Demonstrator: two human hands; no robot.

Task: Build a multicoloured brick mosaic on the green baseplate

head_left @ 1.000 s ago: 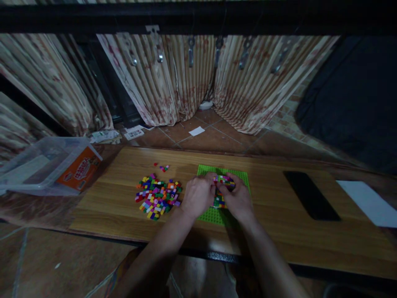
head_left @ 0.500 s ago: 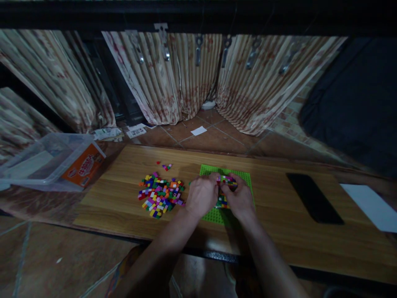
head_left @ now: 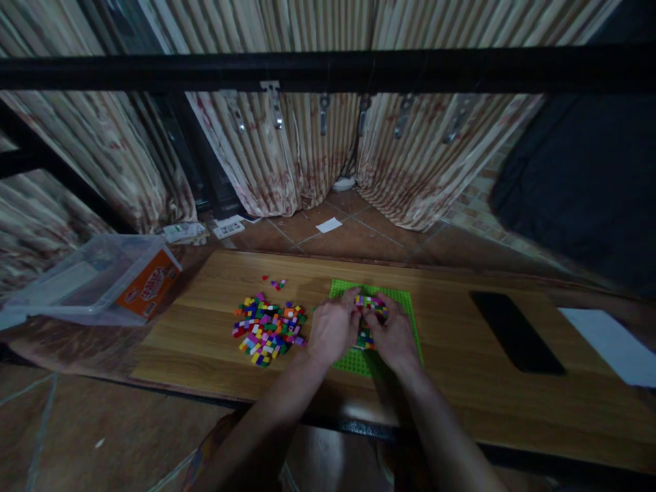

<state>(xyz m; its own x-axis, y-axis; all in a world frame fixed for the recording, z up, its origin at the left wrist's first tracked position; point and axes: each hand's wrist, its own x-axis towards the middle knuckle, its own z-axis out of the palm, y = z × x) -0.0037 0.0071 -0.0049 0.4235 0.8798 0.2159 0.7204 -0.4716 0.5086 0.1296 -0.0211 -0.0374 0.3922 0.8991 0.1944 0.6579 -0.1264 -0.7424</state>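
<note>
A build of multicoloured toy bricks [head_left: 365, 337] stands on a green studded baseplate [head_left: 353, 362]. My left hand [head_left: 333, 329] is curled against its left side, fingertips at the upper bricks. From the right, my right hand [head_left: 393, 335] closes round the same build, thumb and fingers bent onto it. The two hands nearly meet over it and hide much of its sides. Whether a single loose brick sits between the fingertips is too small to tell. Left of my left hand lies a pile of loose bricks [head_left: 269, 329], with several small ones [head_left: 278, 284] behind it.
A wooden table [head_left: 445, 403] carries all this. To the right lie a black flat slab [head_left: 516, 333] and a white sheet [head_left: 609, 345]. A clear plastic bin [head_left: 97, 287] with an orange label stands at the left. Behind the table hang striped curtains [head_left: 307, 157] below a dark bar [head_left: 307, 72].
The view has tilted up, so the table and bar appear lower. Both hands stay at the brick build, with their fingers slightly shifted.
</note>
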